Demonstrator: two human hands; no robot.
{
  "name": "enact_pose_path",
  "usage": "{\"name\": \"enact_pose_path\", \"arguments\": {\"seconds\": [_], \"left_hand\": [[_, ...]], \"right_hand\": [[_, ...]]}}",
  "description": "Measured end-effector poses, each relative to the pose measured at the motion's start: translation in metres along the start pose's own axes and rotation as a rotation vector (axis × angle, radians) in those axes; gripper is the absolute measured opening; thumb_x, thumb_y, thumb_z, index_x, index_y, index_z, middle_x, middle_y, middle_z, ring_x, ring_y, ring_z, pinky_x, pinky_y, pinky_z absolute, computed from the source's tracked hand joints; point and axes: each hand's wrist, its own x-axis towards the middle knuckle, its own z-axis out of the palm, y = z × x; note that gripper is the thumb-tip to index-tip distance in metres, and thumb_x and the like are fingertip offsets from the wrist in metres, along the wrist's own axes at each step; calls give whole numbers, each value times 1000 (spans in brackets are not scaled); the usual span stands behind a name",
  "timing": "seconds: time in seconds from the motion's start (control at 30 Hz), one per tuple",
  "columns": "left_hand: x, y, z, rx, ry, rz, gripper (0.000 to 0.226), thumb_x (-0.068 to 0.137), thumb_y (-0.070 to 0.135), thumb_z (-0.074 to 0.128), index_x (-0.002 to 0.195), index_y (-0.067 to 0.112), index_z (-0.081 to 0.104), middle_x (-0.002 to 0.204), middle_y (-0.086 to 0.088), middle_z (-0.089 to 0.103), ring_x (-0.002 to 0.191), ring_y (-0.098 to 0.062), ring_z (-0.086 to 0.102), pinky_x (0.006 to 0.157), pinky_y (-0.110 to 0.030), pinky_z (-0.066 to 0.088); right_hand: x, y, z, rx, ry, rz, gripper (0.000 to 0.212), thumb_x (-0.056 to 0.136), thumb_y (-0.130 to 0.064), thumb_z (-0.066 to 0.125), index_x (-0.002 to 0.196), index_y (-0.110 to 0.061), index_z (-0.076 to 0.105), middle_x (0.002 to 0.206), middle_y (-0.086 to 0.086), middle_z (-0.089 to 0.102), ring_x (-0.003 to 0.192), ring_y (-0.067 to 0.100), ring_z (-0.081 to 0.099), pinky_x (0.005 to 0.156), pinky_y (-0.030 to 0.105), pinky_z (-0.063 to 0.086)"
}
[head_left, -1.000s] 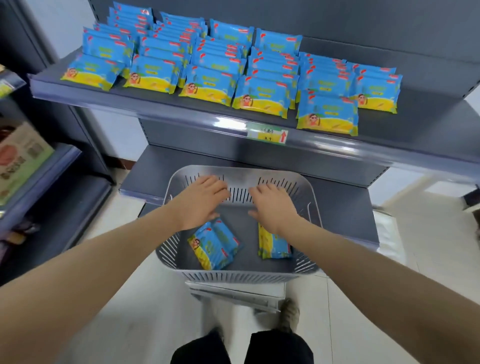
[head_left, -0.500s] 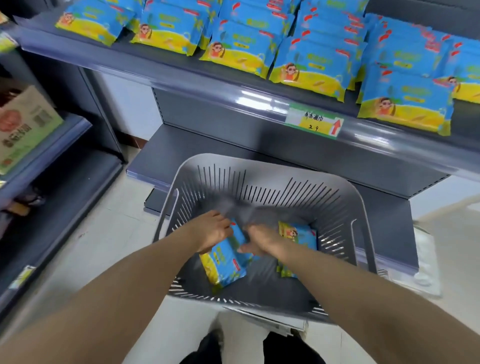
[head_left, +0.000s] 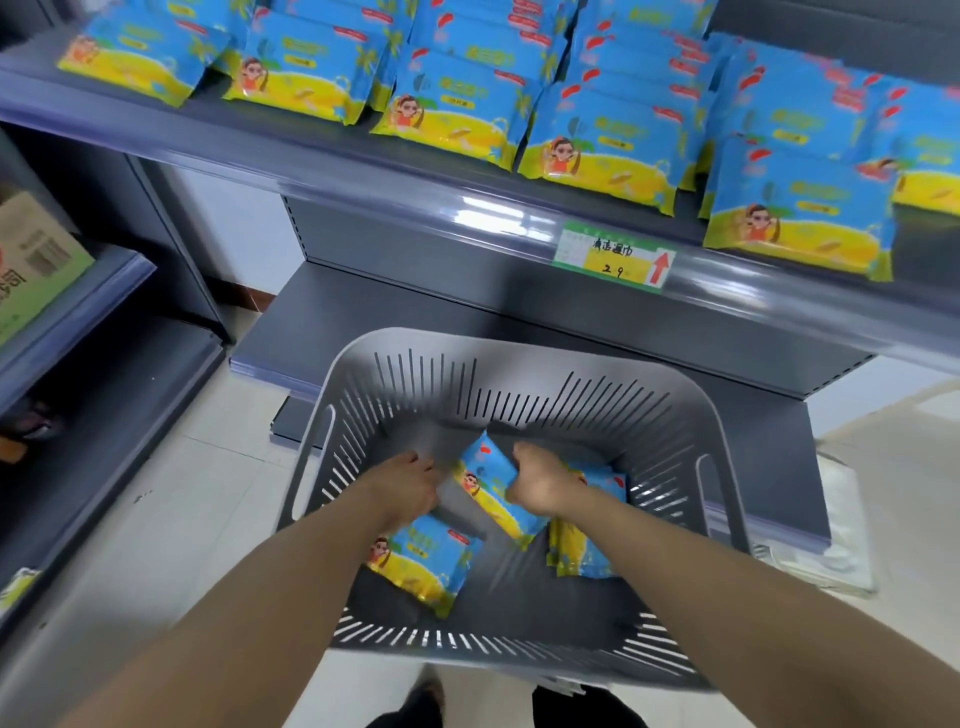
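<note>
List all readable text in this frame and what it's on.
"清洁湿巾": handwritten on the price tag clipped to the shelf edge.
"2 9": handwritten below it on the same tag, beside a red up arrow.
Print on the shelf packs: too blurred to read.
Print on the basket packs: also blurred.
Print on the cardboard box: cut off, unreadable.

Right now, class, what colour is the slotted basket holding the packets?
Grey: the slotted basket shows best in the head view.

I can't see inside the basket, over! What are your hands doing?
Right hand grips a blue packet in the basket. Left hand curled, grip unclear. Nothing blocking.
</note>
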Motion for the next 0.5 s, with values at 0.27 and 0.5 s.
{"name": "enact_pose_path", "arguments": {"seconds": [0.27,0.5], "left_hand": [[5,8,3,-176,-194,-64,80,67,31,78,134,8,39,134,-14,43,123,-30,39,102,-39,29],[-12,3,-25,-138,-68,-153,35,77,22,67,108,8,64,116,-11,61,110,-29,53,93,-33,39]], "right_hand": [[-31,1,-10,-342,259,-150,37,80,6,48,113,-11,45,104,14,63,97,35,61,70,34,39],[-59,5,-19,-499,457,-148,35,79,-1,55,113,-12,54,110,8,61,107,30,53,93,40,38]]}}
